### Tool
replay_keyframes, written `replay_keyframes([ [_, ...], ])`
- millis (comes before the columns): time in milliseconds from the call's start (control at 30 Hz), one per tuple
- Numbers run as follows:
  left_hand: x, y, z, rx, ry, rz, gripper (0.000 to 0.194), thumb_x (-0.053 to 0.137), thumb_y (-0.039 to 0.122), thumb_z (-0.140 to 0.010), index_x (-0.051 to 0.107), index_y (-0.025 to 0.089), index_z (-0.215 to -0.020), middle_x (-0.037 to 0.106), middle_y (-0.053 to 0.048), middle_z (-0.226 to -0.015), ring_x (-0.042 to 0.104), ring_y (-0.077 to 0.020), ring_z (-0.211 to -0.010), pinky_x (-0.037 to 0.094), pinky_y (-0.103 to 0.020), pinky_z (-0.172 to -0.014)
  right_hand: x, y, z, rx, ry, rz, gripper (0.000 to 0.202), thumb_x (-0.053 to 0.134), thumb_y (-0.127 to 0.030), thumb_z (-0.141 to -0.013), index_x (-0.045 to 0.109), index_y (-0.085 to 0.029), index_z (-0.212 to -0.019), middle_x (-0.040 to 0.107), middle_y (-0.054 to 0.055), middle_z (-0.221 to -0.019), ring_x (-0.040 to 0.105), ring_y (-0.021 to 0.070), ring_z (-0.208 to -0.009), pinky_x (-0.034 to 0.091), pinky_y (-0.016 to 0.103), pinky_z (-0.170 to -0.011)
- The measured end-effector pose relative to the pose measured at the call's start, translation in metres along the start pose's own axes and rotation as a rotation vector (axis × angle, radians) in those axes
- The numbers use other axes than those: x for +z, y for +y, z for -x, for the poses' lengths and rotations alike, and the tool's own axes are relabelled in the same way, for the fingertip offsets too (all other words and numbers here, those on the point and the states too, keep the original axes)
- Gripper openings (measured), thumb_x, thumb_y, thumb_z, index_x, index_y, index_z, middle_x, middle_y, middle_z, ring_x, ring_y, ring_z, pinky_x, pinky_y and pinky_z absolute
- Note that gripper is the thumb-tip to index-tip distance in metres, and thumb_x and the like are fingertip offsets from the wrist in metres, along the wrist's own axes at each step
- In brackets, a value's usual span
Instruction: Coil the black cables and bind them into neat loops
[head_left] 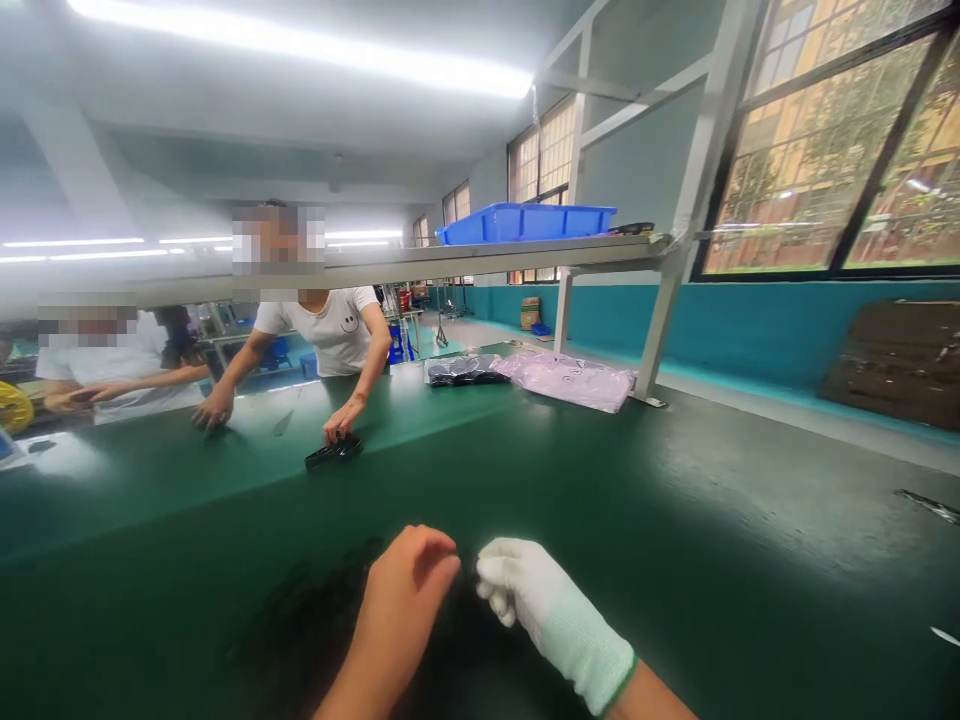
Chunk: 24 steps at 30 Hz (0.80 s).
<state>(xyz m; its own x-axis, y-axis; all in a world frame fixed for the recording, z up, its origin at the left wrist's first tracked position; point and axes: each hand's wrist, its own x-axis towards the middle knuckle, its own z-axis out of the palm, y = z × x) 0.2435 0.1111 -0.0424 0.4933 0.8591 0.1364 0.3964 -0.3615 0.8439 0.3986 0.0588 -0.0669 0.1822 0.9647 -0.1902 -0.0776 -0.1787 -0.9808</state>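
Observation:
My left hand [409,590] is bare and held over the green table [570,470], its fingers curled and closed near the thumb. Close to its right, my right hand [525,590] wears a white glove with a pale green cuff, and its fingers are bent together. A small gap separates the fingertips of the two hands. Something dark and thin seems to lie between them, too small to make out. Below and around my hands spreads a dark, blurred mass [307,620] on the tabletop.
Across the table a person in a white shirt touches a black object [334,453]. Another person is at far left. Plastic-wrapped packs [570,380] lie by a metal post. A blue tray [529,224] stands on the shelf overhead. Dark scissors-like item [928,505] at right.

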Motion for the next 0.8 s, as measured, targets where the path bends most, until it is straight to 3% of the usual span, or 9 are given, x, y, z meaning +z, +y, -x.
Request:
replay_keyframes([
  [133, -0.003, 0.008, 0.012, 0.056, -0.033, -0.221, 0.013, 0.051, 0.027, -0.079, 0.064, 0.024, -0.078, 0.061, 0.000, -0.080, 0.054, -0.0174, -0.074, 0.038, -0.026, -0.066, 0.003, 0.002, 0.004, 0.005, -0.060, -0.092, 0.025, 0.057, -0.038, -0.063, 0.050, -0.015, -0.067, 0.052, -0.002, -0.058, 0.039, 0.0050, -0.043, 0.026, 0.020, -0.040],
  [300, -0.013, -0.008, -0.003, -0.116, -0.043, 0.231, 0.022, 0.045, 0.040, -0.080, 0.050, 0.020, -0.071, 0.048, 0.003, -0.063, 0.048, -0.0140, -0.061, 0.040, -0.024, -0.060, 0.009, -0.003, 0.012, 0.099, -0.187, -0.187, 0.024, 0.056, -0.038, -0.066, 0.043, -0.018, -0.066, 0.045, -0.004, -0.056, 0.035, 0.0045, -0.040, 0.023, 0.020, -0.038],
  [367, -0.019, -0.021, -0.014, -0.155, -0.011, 0.272, 0.027, 0.038, 0.045, -0.082, 0.046, 0.020, -0.075, 0.046, 0.003, -0.064, 0.048, -0.0135, -0.059, 0.042, -0.025, -0.060, 0.010, -0.004, 0.013, 0.101, -0.208, -0.202, 0.024, 0.057, -0.037, -0.064, 0.043, -0.018, -0.065, 0.044, -0.004, -0.055, 0.034, 0.0046, -0.039, 0.023, 0.021, -0.038],
  [433, -0.025, -0.033, -0.025, -0.174, 0.034, 0.201, 0.027, 0.031, 0.042, -0.085, 0.045, 0.020, -0.077, 0.044, 0.003, -0.064, 0.048, -0.0136, -0.059, 0.042, -0.025, -0.060, 0.009, -0.004, 0.012, 0.093, -0.191, -0.198, 0.022, 0.057, -0.035, -0.063, 0.044, -0.017, -0.065, 0.044, -0.004, -0.054, 0.034, 0.0042, -0.039, 0.022, 0.020, -0.038],
  [533, -0.027, -0.041, -0.032, -0.174, 0.030, 0.021, 0.015, 0.046, 0.030, -0.079, 0.052, 0.019, -0.069, 0.047, 0.002, -0.059, 0.048, -0.0146, -0.058, 0.036, -0.025, -0.058, 0.005, -0.003, 0.009, 0.067, -0.119, -0.177, 0.020, 0.056, -0.033, -0.062, 0.045, -0.017, -0.066, 0.047, -0.003, -0.057, 0.036, 0.0038, -0.041, 0.023, 0.020, -0.039],
  [600, -0.022, -0.036, -0.028, -0.144, 0.015, -0.090, 0.006, 0.055, 0.019, -0.071, 0.058, 0.020, -0.067, 0.054, 0.001, -0.063, 0.051, -0.0158, -0.064, 0.034, -0.026, -0.061, 0.003, -0.003, 0.007, 0.059, -0.076, -0.158, 0.021, 0.057, -0.034, -0.061, 0.047, -0.016, -0.067, 0.049, -0.003, -0.057, 0.038, 0.0041, -0.041, 0.025, 0.019, -0.039],
  [733, -0.003, -0.010, -0.009, 0.024, 0.021, -0.255, 0.020, 0.054, 0.013, -0.077, 0.064, 0.027, -0.087, 0.062, 0.002, -0.087, 0.055, -0.0151, -0.078, 0.036, -0.024, -0.068, 0.005, -0.001, 0.006, 0.058, -0.048, -0.135, 0.023, 0.057, -0.036, -0.059, 0.048, -0.017, -0.068, 0.050, -0.002, -0.057, 0.039, 0.0047, -0.041, 0.026, 0.020, -0.040],
  [800, 0.005, 0.001, -0.001, 0.143, 0.000, -0.352, 0.020, 0.052, 0.012, -0.080, 0.064, 0.027, -0.086, 0.063, 0.002, -0.088, 0.056, -0.0140, -0.078, 0.037, -0.023, -0.069, 0.007, 0.001, 0.006, 0.052, -0.053, -0.119, 0.024, 0.056, -0.038, -0.057, 0.047, -0.017, -0.067, 0.050, -0.002, -0.056, 0.038, 0.0052, -0.040, 0.025, 0.020, -0.039],
])
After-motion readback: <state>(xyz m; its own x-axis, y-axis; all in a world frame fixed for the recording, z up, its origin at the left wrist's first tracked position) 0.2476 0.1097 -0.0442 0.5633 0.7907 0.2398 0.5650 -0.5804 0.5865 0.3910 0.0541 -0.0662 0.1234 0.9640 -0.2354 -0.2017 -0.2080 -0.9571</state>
